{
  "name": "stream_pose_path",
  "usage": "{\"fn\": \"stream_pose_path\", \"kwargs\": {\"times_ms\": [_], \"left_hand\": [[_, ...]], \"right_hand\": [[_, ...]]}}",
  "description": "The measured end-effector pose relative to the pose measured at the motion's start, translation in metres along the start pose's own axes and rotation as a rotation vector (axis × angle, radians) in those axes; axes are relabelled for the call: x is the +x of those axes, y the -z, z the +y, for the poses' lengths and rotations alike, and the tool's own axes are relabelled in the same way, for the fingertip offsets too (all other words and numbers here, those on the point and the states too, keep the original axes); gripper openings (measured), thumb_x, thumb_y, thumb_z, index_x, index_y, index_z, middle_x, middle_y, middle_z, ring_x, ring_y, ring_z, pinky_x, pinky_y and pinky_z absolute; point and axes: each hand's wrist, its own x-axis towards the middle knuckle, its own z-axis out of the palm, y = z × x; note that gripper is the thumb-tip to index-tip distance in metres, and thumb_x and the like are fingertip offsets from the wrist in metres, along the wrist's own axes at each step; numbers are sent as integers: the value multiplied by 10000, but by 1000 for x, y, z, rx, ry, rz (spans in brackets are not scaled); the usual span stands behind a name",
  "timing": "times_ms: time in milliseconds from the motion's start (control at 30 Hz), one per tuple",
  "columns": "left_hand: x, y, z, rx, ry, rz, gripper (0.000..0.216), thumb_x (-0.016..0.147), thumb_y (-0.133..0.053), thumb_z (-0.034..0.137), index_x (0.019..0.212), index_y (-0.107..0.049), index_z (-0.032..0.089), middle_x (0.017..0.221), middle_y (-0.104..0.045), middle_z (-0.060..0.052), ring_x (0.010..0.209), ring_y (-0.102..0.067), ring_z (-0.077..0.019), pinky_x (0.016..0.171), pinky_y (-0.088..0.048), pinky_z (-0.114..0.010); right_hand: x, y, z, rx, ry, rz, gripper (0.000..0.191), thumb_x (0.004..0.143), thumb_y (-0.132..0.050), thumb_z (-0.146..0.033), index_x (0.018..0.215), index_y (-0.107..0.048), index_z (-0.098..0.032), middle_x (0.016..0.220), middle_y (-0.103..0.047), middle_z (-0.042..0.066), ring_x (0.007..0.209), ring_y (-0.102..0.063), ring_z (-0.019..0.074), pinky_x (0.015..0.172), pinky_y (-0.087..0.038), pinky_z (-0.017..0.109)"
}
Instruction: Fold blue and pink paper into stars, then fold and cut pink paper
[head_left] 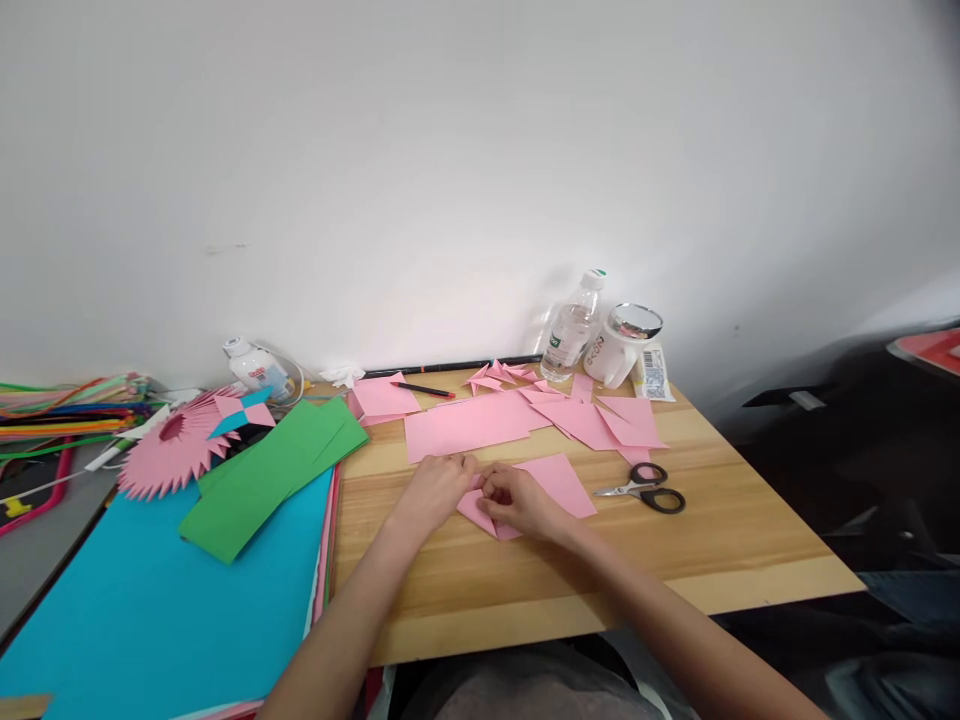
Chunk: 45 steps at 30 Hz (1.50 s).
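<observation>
A pink sheet of paper [561, 482] lies on the wooden table in front of me, its left part folded over. My right hand [517, 500] is closed, thumb and fingers pinched on the folded part. At the paper's upper left edge, my left hand [444, 488] is closed too, its curled fingers on the paper and close to the right fingertips. Both hands partly cover the fold. To the right lie black-handled scissors [646, 488], blades slightly apart and pointing at the paper. Behind the hands rests a long pink strip [465, 428].
Pink folded pieces [499, 375], a water bottle [571, 330] and a white mug [619, 345] stand along the wall. A black pencil [424, 389] lies on pink squares. At left are green paper strips [262, 480], blue sheets [195, 600] and a pink pleated ring [176, 450].
</observation>
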Motion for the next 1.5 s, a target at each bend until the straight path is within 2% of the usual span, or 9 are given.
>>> {"fn": "stream_pose_path", "kwargs": {"times_ms": [133, 233, 300, 533, 767, 933, 1067, 1233, 1500], "left_hand": [[-4, -7, -2, -69, 43, 154, 216, 859, -386, 47, 986, -534, 137, 991, -620, -107, 944, -593, -208, 800, -486, -373], [-22, -23, 4, -251, 199, 626, 252, 876, -349, 55, 1031, -534, 129, 1006, -606, -118, 984, -569, -204, 865, -485, -394], [-36, -36, 12, -282, 139, 710, 253, 881, -361, 79, 1035, -550, 147, 981, -610, -109, 962, -581, -203, 858, -502, -398], [-61, -68, 23, -38, -90, 598, 322, 845, -419, 51, 1143, -542, 67, 1154, -607, -173, 1201, -479, -278, 937, -485, -423], [-61, -69, 18, -11, -89, 476, 510, 800, -368, -5, 1300, -426, 72, 1332, -484, -183, 1341, -256, -307, 980, -431, -458], [-58, -70, 15, -16, -48, 440, 515, 806, -379, 1, 1304, -436, 114, 1295, -514, -191, 1320, -308, -307, 955, -448, -445], [-55, -68, 12, -58, -87, 395, 475, 825, -390, 19, 1287, -449, 115, 1274, -528, -191, 1300, -350, -289, 947, -464, -402], [-49, -66, 10, -97, -99, 357, 453, 845, -396, 46, 1291, -436, 115, 1309, -495, -188, 1311, -324, -301, 966, -449, -431], [-37, -76, 9, -107, -63, 343, 446, 852, -427, 67, 1297, -414, 79, 1345, -439, -210, 1343, -240, -318, 1013, -402, -450]], "right_hand": [[3, -2, 4, 18, -11, 18, 168, 690, -573, -65, 572, -503, -162, 720, -554, 3, 592, -508, 103, 543, -396, 208], [2, -3, 3, 41, -6, 21, 157, 697, -568, -69, 586, -508, -162, 731, -553, 5, 610, -514, 104, 545, -403, 201], [1, -2, 2, 69, -6, 21, 155, 710, -557, -79, 590, -506, -164, 747, -556, 8, 613, -519, 102, 547, -411, 199], [3, 2, -3, -24, -5, 57, 151, 734, -494, -94, 618, -449, -180, 647, -518, -7, 551, -459, 99, 506, -371, 199], [9, 6, -1, -245, -51, 28, 123, 750, -485, -142, 638, -451, -182, 556, -510, -15, 492, -420, 105, 483, -310, 211], [9, 7, 7, -263, -19, 11, 42, 765, -480, -144, 791, -484, -177, 624, -552, -7, 522, -464, 117, 493, -326, 210], [6, 9, 11, -246, 49, 59, 190, 789, -446, -112, 959, -491, -184, 682, -548, -8, 548, -480, 117, 515, -367, 204], [9, 15, 15, -210, 145, 109, 153, 805, -430, -83, 828, -540, -188, 765, -578, 38, 646, -537, 134, 584, -422, 223], [14, 17, 17, -240, 167, 129, 179, 837, -424, -88, 880, -571, -181, 848, -599, 75, 734, -588, 154, 657, -481, 251]]}}
